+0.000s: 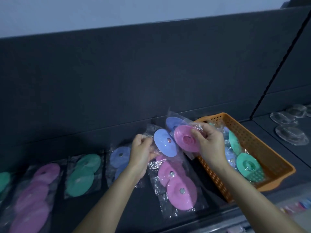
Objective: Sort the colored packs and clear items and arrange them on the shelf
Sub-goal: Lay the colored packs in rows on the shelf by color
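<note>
Both forearms reach up from six o'clock. The left hand (143, 152) has its fingers curled, pinching the crinkly clear wrapper of a glossy blue round-disc pack (164, 142). The right hand (210, 142) is clamped on a pink round-disc pack (186, 140), held just beside the blue one above the dark matte shelf (296, 157). At three o'clock an orange perforated plastic basket (269, 148) holds green packs (249, 165). Sorted pink (178, 185), blue (120, 157) and green (82, 174) packs lie towards nine o'clock, and clear domed items (286, 126) at two o'clock.
</note>
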### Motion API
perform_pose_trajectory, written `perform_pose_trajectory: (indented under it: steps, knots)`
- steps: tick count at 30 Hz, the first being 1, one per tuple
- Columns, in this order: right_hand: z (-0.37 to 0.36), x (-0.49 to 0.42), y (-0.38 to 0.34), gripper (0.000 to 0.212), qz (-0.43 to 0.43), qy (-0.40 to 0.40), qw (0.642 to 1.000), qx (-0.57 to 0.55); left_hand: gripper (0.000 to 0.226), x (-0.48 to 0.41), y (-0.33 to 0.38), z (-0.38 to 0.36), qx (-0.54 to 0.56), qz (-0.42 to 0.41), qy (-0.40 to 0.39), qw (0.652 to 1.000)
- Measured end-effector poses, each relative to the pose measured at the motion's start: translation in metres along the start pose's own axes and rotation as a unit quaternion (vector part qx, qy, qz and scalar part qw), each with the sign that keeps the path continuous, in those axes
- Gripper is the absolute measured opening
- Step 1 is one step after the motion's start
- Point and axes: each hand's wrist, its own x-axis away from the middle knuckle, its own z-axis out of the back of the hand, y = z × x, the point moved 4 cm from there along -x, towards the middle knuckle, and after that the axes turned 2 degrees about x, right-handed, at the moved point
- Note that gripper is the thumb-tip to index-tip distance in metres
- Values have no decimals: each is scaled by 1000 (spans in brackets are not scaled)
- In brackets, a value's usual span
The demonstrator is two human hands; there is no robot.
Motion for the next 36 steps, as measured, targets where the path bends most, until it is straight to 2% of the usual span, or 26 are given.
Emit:
perform_pose_trajectory:
  steps: [6,11,15,18,21,25,28,29,30,31,32,33,34,36]
  knots:
    - [-33,26,-9,32,2,-43,999,7,18,17,-2,57,20,31,37,999]
    - [-54,51,-10,31,-6,-47,999,16,19,35,-10,96,95,60,41,993]
    - [-65,70,-8,26,-18,-60,998,15,20,51,-28,127,101,61,54,992]
    - [-70,80,-3,28,-40,-61,997,17,22,58,-44,147,58,62,78,993]
    - [-73,87,1,28,-60,-58,996,11,16,58,-53,164,-55,53,120,990]
    - [-73,89,5,15,-92,-44,995,14,17,56,-59,170,-181,73,105,975]
    - [-74,89,5,13,-101,-41,994,24,14,58,-56,172,-362,76,86,925]
    - [-74,90,5,13,-102,-40,994,26,16,60,-53,172,-449,70,83,887]
    - [-73,90,5,13,-105,-38,993,27,21,62,-50,173,-547,46,88,832]
    - [-72,91,6,13,-109,-35,993,29,29,63,-46,172,-630,7,96,771]
    - [-72,92,7,13,-113,-31,993,31,37,64,-42,169,-681,-47,99,724]
    - [-71,92,8,13,-116,-28,992,31,44,64,-37,164,-696,-105,87,705]
    - [-71,93,10,13,-118,-26,992,29,48,63,-35,157,-688,-149,54,708]
    - [-71,94,11,12,-122,-22,992,25,54,55,-39,147,-677,-182,-51,711]
